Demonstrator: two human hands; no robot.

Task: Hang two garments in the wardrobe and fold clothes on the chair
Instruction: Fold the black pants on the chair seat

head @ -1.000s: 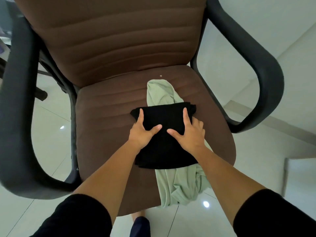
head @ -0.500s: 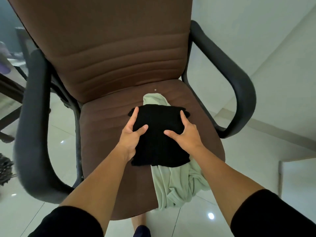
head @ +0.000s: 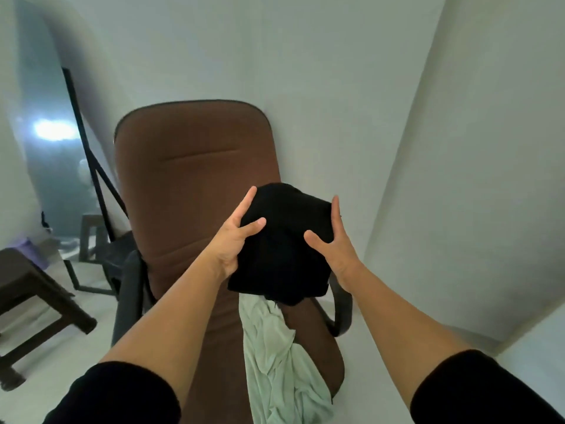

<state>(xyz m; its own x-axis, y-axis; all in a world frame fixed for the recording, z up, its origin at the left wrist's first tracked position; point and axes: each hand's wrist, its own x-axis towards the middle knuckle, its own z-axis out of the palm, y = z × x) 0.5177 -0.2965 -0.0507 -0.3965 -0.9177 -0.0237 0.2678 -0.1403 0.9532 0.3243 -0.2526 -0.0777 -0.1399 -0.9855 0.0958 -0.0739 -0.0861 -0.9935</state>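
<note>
A folded black garment [head: 282, 249] is held up in the air in front of the brown office chair [head: 195, 179]. My left hand [head: 234, 240] grips its left edge and my right hand [head: 334, 244] grips its right edge, thumbs on top and fingers spread along the sides. Below it a pale green garment [head: 275, 362] lies crumpled on the chair seat and hangs over the front edge. The black garment hides the back part of the seat.
A dark wooden stool [head: 33, 304] stands on the floor at the left. Behind the chair, a black metal frame [head: 91, 166] leans by a doorway. White walls rise behind and to the right of the chair.
Both hands have lifted the folded black garment off the green one and raised it above the seat. The camera has tilted up, so the chair's whole backrest now shows.
</note>
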